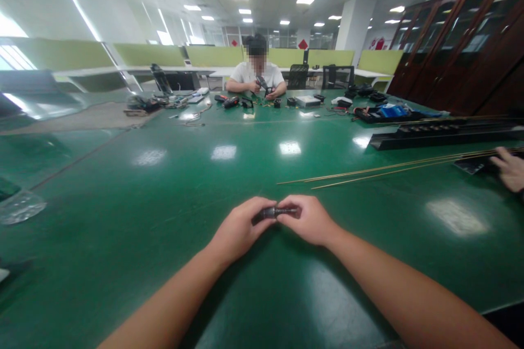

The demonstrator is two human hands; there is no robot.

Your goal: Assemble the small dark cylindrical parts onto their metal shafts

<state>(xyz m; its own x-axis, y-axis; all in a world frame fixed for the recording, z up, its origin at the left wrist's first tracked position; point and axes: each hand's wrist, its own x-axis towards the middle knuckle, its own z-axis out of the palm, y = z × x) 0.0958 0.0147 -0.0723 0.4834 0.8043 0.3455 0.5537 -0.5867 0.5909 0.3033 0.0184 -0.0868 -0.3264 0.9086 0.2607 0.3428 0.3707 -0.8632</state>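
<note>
Just above the green table, in the middle of the head view, is a dark metal cylindrical part with a thinner, ridged shaft (269, 212) pointing right. My left hand (241, 227) is closed around its thick end, thumb above and fingers below. With thumb and fingers, my right hand (309, 220) pinches the thin shaft, close beside the left fingertips. Both ends of the part are partly covered by my hands, so its exact kind is unclear.
Thin brass-coloured rods (368, 170) lie ahead to the right, near another person's hand (510, 169). Behind them is a long black metal channel (446, 139). Across the green table (184, 174) sits a person (257, 73) holding a dark tool, with power tools and small parts in front.
</note>
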